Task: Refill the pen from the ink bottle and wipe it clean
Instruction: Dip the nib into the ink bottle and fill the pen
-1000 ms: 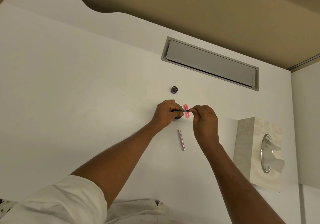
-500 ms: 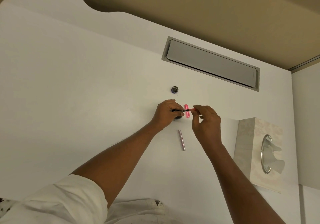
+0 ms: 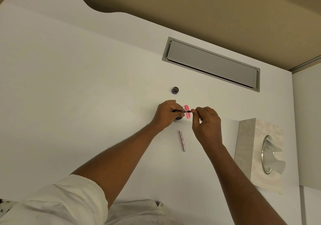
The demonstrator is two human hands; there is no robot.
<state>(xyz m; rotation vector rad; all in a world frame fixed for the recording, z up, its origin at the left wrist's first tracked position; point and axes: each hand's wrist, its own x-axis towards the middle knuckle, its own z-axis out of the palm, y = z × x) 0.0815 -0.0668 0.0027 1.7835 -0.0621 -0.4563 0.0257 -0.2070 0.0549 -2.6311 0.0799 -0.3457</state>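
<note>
One thin dark pen section [image 3: 183, 111] is held level above the white bench [image 3: 69, 103], between two hands. The left hand [image 3: 167, 113] grips its dark end with curled fingers; the right hand [image 3: 206, 122] pinches the reddish far end between thumb and fingertip, its other fingers loosely bent. Beneath the left hand, one dark round thing, seemingly the ink bottle [image 3: 178, 118], peeps out at the edge of the palm; most of it is hidden. Just behind the held piece, one pink tube-shaped part [image 3: 187, 111] lies on the bench, running away from the person. Nearer the person, between the two forearms, one silvery-pink pen barrel [image 3: 182, 140] lies flat, apart from everything else. Farther back, one small round dark cap [image 3: 175, 90] sits alone on the bench, open side up as far as can be told. To the right stands one pale patterned tissue box [image 3: 250, 148] with an oval metal-rimmed opening and a tissue poking out. At the back of the bench is one long grey recessed flap [image 3: 212, 63]. White sleeves [image 3: 69, 200] show at the lower edge.
</note>
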